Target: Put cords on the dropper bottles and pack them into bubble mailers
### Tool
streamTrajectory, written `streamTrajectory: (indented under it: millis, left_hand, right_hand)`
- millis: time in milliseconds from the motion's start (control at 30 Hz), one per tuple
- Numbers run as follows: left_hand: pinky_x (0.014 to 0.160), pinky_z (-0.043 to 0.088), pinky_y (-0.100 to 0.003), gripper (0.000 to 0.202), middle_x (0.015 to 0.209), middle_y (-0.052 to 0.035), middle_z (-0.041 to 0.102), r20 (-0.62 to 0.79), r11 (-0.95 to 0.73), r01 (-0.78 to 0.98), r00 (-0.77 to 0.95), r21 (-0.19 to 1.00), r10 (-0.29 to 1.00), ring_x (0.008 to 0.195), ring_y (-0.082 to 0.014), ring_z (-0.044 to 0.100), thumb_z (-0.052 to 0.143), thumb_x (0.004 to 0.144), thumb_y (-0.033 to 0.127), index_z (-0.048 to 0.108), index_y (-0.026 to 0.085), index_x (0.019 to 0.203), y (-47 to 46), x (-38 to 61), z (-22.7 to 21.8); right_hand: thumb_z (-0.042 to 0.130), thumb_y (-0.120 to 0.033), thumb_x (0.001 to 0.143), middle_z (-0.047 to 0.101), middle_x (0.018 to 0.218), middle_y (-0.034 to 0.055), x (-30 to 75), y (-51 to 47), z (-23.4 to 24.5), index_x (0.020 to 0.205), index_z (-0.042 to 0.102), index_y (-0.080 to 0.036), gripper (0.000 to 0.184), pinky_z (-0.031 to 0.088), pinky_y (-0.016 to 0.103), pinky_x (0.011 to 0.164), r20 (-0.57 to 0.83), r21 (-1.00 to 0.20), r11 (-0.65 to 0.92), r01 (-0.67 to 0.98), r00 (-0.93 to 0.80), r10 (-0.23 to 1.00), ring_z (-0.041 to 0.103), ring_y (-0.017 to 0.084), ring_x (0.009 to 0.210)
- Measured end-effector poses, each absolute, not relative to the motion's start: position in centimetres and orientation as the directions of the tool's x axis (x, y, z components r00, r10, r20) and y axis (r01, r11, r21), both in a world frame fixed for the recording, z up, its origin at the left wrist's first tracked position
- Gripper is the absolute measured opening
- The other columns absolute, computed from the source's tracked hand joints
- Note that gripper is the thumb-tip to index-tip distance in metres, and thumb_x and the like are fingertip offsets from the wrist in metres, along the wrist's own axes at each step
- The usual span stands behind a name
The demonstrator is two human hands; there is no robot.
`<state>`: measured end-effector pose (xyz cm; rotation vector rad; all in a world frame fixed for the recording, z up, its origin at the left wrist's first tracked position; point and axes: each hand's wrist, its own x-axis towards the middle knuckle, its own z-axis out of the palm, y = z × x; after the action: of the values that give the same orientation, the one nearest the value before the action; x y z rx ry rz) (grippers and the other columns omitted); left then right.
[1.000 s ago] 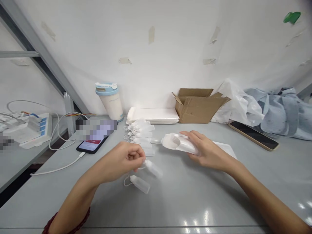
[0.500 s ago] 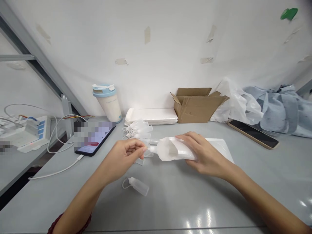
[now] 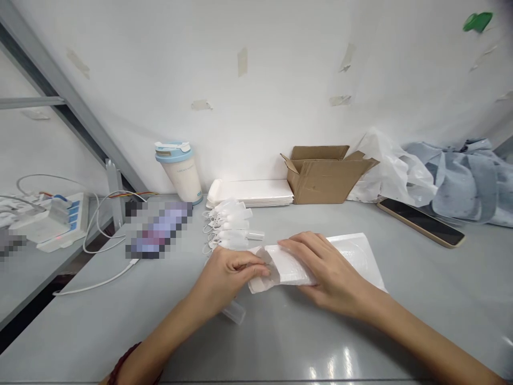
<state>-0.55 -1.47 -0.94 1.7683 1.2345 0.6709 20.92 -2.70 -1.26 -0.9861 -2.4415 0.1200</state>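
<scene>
My right hand [image 3: 320,270] lies over a small white padded pouch [image 3: 286,272] and grips it against the grey table [image 3: 280,337]. My left hand [image 3: 228,275] is closed at the pouch's open left end, its fingertips at the flap. The small bottle it held is out of sight. One small translucent dropper bottle [image 3: 234,313] lies on the table just under my left wrist. A row of several more such bottles [image 3: 230,227] lies a little farther back.
A white flat envelope [image 3: 355,251] lies under my right hand. Behind stand a lidded cup [image 3: 180,171], a stack of white envelopes [image 3: 252,192] and an open cardboard box [image 3: 324,174]. A phone [image 3: 420,222] lies right, another blurred phone [image 3: 156,230] with cable left.
My left hand carried a small bottle from the table to the pouch's mouth and pushed it in. Both hands and the pouch then came down onto the table.
</scene>
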Motion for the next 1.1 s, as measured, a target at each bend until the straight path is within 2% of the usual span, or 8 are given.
streamTrajectory:
  millis: [200,367,467,533,633,800,900,1100]
  left_hand:
    - [0.045,0.033,-0.018,0.024,0.044,0.0077,0.042,-0.15,-0.052,0.547,0.317,0.835,0.937,0.044,-0.0085,0.041,0.067,0.069,0.041,0.067,0.017,0.072,-1.0,-2.1,1.1]
    - [0.053,0.035,-0.019,0.031,0.058,0.0069,0.05,-0.39,-0.195,0.735,0.542,0.649,0.745,0.06,-0.0131,0.047,0.069,0.065,0.036,0.063,0.024,0.093,-1.1,-4.6,2.2]
    - [0.056,0.035,-0.02,0.026,0.064,0.0047,0.049,-0.431,-0.312,0.781,0.576,0.541,0.695,0.068,-0.0152,0.049,0.067,0.063,0.028,0.066,0.025,0.089,-1.3,-4.3,1.6]
    - [0.056,0.034,-0.02,0.017,0.062,0.0048,0.045,-0.377,-0.356,0.764,0.596,0.538,0.709,0.066,-0.0142,0.047,0.062,0.065,0.023,0.066,0.023,0.082,-1.4,-3.7,1.3]
    - [0.053,0.034,-0.02,0.012,0.058,0.0063,0.042,-0.22,-0.309,0.671,0.582,0.674,0.783,0.056,-0.0108,0.043,0.06,0.07,0.023,0.063,0.021,0.082,-1.6,-3.2,1.5]
    - [0.055,0.044,-0.019,0.017,0.068,0.0031,0.059,0.174,-0.258,0.347,0.256,0.902,0.951,0.059,-0.0097,0.053,0.063,0.077,0.031,0.06,0.021,0.091,-1.5,-3.6,2.3]
    - [0.055,0.046,-0.02,0.022,0.066,0.003,0.06,0.232,-0.276,0.353,0.162,0.894,0.959,0.058,-0.0096,0.054,0.069,0.072,0.03,0.066,0.02,0.092,-1.3,-3.4,1.8]
    - [0.057,0.046,-0.022,0.026,0.067,0.0006,0.06,0.241,-0.326,0.434,0.241,0.84,0.94,0.062,-0.0114,0.054,0.064,0.077,0.029,0.071,0.019,0.1,-1.1,-1.7,0.3]
  right_hand:
    - [0.053,-0.007,0.069,0.053,0.109,0.0129,21.6,-2.5,-1.1,0.125,0.041,-0.014,0.057,0.043,0.04,0.08,0.392,-0.209,0.691,0.692,-0.588,0.707,0.048,0.025,0.096]
    - [0.052,-0.009,0.07,0.054,0.111,0.0133,23.0,-1.3,-0.9,0.124,0.039,-0.016,0.056,0.043,0.043,0.079,0.384,-0.157,0.587,0.794,-0.498,0.777,0.048,0.028,0.098]
    - [0.051,-0.01,0.071,0.054,0.111,0.0125,23.5,-0.8,-0.8,0.123,0.039,-0.017,0.054,0.043,0.043,0.078,0.382,-0.159,0.539,0.827,-0.452,0.806,0.049,0.029,0.098]
    - [0.05,-0.011,0.071,0.054,0.111,0.0119,23.6,-0.7,-0.8,0.124,0.039,-0.018,0.054,0.043,0.043,0.079,0.372,-0.169,0.525,0.834,-0.439,0.818,0.049,0.029,0.099]
    - [0.051,-0.011,0.071,0.054,0.111,0.0107,23.4,-0.7,-0.8,0.125,0.038,-0.02,0.057,0.043,0.042,0.079,0.35,-0.199,0.518,0.832,-0.433,0.831,0.05,0.028,0.099]
    - [0.052,-0.009,0.069,0.053,0.11,0.0101,22.8,-1.1,-1.0,0.126,0.037,-0.021,0.061,0.042,0.042,0.08,0.292,-0.255,0.537,0.804,-0.466,0.835,0.048,0.028,0.099]
    - [0.052,-0.008,0.068,0.052,0.112,0.0101,22.5,-1.5,-0.9,0.128,0.036,-0.022,0.063,0.042,0.042,0.082,0.279,-0.281,0.551,0.786,-0.483,0.83,0.047,0.028,0.101]
    - [0.05,-0.007,0.066,0.053,0.11,0.008,21.9,-2.1,-0.5,0.125,0.037,-0.023,0.062,0.044,0.039,0.081,0.293,-0.383,0.558,0.736,-0.476,0.829,0.049,0.025,0.099]
